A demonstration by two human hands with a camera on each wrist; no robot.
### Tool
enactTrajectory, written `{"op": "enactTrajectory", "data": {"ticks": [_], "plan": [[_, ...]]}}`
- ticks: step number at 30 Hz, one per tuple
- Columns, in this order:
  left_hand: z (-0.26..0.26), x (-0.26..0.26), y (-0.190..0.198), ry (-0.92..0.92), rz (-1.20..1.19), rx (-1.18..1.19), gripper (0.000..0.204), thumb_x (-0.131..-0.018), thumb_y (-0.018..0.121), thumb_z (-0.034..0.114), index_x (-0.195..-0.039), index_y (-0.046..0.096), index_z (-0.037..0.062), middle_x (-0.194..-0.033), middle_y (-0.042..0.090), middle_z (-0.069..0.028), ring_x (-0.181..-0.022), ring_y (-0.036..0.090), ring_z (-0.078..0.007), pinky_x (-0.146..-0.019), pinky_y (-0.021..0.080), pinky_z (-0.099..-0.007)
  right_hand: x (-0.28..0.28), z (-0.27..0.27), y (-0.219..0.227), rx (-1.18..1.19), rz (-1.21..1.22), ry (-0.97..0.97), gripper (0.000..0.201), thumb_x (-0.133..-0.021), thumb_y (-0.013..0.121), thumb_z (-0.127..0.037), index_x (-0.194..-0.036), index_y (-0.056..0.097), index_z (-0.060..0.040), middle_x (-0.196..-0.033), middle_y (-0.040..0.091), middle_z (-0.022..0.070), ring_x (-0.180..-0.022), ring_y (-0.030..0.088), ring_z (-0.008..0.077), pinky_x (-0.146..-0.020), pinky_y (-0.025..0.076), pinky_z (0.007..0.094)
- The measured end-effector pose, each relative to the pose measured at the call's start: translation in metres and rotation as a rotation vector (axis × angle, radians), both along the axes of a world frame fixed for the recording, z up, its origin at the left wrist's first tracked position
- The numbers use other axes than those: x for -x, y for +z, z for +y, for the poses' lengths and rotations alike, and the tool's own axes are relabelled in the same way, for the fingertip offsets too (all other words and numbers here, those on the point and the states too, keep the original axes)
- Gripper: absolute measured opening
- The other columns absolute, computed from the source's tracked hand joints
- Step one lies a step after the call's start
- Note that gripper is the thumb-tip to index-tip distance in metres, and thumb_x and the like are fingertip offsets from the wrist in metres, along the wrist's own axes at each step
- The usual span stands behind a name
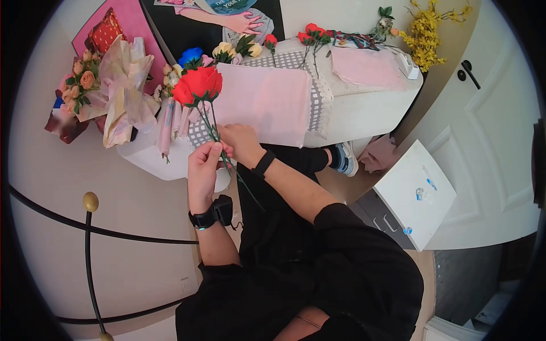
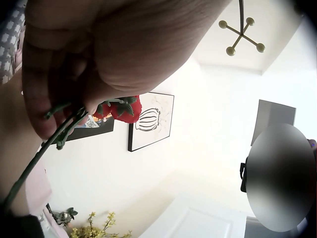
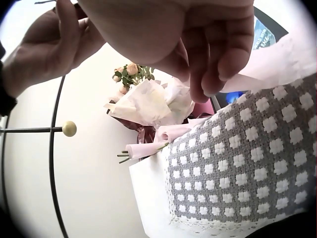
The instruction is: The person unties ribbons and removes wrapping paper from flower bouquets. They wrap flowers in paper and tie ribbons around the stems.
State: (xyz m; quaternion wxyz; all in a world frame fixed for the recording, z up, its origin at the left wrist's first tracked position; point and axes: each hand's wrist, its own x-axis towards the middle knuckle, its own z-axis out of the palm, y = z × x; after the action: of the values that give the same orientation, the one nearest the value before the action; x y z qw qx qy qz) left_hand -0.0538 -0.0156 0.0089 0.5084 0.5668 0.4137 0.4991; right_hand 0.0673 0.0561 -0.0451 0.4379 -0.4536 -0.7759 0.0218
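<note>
My left hand pinches the green stems of a small bunch of red artificial roses between thumb and fingers, the blooms standing above the hand. Below it, the stems trail down in the left wrist view. My right hand is just beside the left, its fingers close to the stems. The right wrist view shows the fingers of the right hand loosely bent, with nothing visible in them. Sheets of pink wrapping paper lie on the table in front of both hands.
A grey-and-white checked cloth covers part of the white table. More red roses lie at the back. To the left are a wrapped bouquet and a blue flower. A small white-topped cabinet stands right.
</note>
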Motion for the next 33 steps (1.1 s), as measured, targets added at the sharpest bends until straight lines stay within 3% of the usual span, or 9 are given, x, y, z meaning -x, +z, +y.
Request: {"op": "enactTrajectory", "data": {"ticks": [7,11,15,19,23,26,29,31,33], "plan": [[0.000,0.003,0.000,0.000,0.013,0.001,0.022,-0.097,0.051,0.019,-0.092,0.061,0.0010,-0.086,0.064,-0.0059,-0.077,0.060,-0.0107,-0.065,0.050,-0.0250,0.002,0.016,0.004,0.029,-0.129,0.062,0.021,-0.075,0.062,-0.026,-0.089,0.062,-0.0102,-0.071,0.064,0.0115,-0.070,0.064,0.0342,-0.060,0.050,0.0444],[0.003,0.007,-0.001,0.027,0.025,0.010,0.021,-0.097,0.051,0.019,-0.092,0.062,0.0012,-0.086,0.064,-0.0060,-0.076,0.060,-0.0109,-0.064,0.050,-0.0253,-0.015,0.005,0.021,0.129,-0.004,0.069,0.025,-0.079,0.063,-0.029,-0.095,0.065,-0.0097,-0.073,0.065,0.0135,-0.072,0.065,0.0337,-0.062,0.050,0.0454],[0.005,0.012,0.000,0.008,0.014,0.013,0.022,-0.097,0.051,0.019,-0.091,0.062,0.0004,-0.086,0.065,-0.0060,-0.076,0.061,-0.0108,-0.064,0.051,-0.0249,-0.086,0.007,0.033,0.179,0.406,-0.217,0.030,-0.082,0.063,-0.031,-0.103,0.067,-0.0091,-0.068,0.063,0.0125,-0.065,0.063,0.0305,-0.060,0.050,0.0392],[0.009,0.008,-0.001,-0.046,0.031,0.021,0.024,-0.096,0.052,0.019,-0.091,0.064,-0.0003,-0.085,0.065,-0.0052,-0.076,0.061,-0.0103,-0.063,0.052,-0.0245,-0.161,0.031,0.031,0.185,0.406,-0.615,0.041,-0.079,0.063,-0.037,-0.101,0.064,-0.0018,-0.089,0.067,0.0208,-0.083,0.064,0.0365,-0.075,0.050,0.0445],[0.012,-0.008,0.004,-0.067,0.045,0.022,0.024,-0.097,0.052,0.020,-0.091,0.064,0.0004,-0.084,0.065,-0.0043,-0.076,0.061,-0.0100,-0.064,0.052,-0.0247,-0.177,0.048,0.029,0.284,0.259,-0.665,0.043,-0.077,0.064,-0.037,-0.098,0.065,0.0004,-0.093,0.067,0.0202,-0.086,0.063,0.0372,-0.076,0.049,0.0452],[0.013,-0.016,0.006,-0.109,0.080,0.031,0.023,-0.097,0.052,0.021,-0.090,0.064,0.0019,-0.085,0.065,-0.0043,-0.077,0.061,-0.0098,-0.064,0.051,-0.0242,-0.174,0.052,0.030,0.463,0.244,-0.612,0.042,-0.077,0.064,-0.038,-0.092,0.065,0.0014,-0.091,0.067,0.0205,-0.084,0.063,0.0392,-0.076,0.049,0.0454],[0.019,-0.020,0.004,-0.132,0.119,0.018,0.024,-0.096,0.052,0.021,-0.090,0.065,0.0018,-0.085,0.065,-0.0037,-0.077,0.061,-0.0095,-0.064,0.051,-0.0246,-0.169,0.050,0.018,0.295,0.430,-0.457,0.037,-0.078,0.066,-0.033,-0.084,0.063,0.0031,-0.082,0.067,0.0159,-0.075,0.065,0.0305,-0.070,0.050,0.0382],[0.024,-0.027,0.004,-0.136,0.165,0.008,0.024,-0.096,0.052,0.020,-0.089,0.065,0.0010,-0.084,0.065,-0.0032,-0.076,0.061,-0.0092,-0.064,0.052,-0.0250,-0.155,0.031,0.004,0.252,0.842,-0.186,0.023,-0.080,0.067,-0.020,-0.082,0.061,0.0017,-0.073,0.064,0.0063,-0.066,0.061,0.0157,-0.064,0.048,0.0291],[0.031,-0.037,0.004,-0.152,0.200,0.000,0.024,-0.096,0.052,0.019,-0.089,0.064,0.0007,-0.083,0.064,-0.0030,-0.076,0.061,-0.0091,-0.064,0.052,-0.0252,-0.137,-0.003,-0.002,0.250,0.960,-0.045,0.015,-0.082,0.065,-0.013,-0.085,0.061,0.0010,-0.075,0.063,0.0029,-0.069,0.058,0.0111,-0.065,0.046,0.0259]]}}
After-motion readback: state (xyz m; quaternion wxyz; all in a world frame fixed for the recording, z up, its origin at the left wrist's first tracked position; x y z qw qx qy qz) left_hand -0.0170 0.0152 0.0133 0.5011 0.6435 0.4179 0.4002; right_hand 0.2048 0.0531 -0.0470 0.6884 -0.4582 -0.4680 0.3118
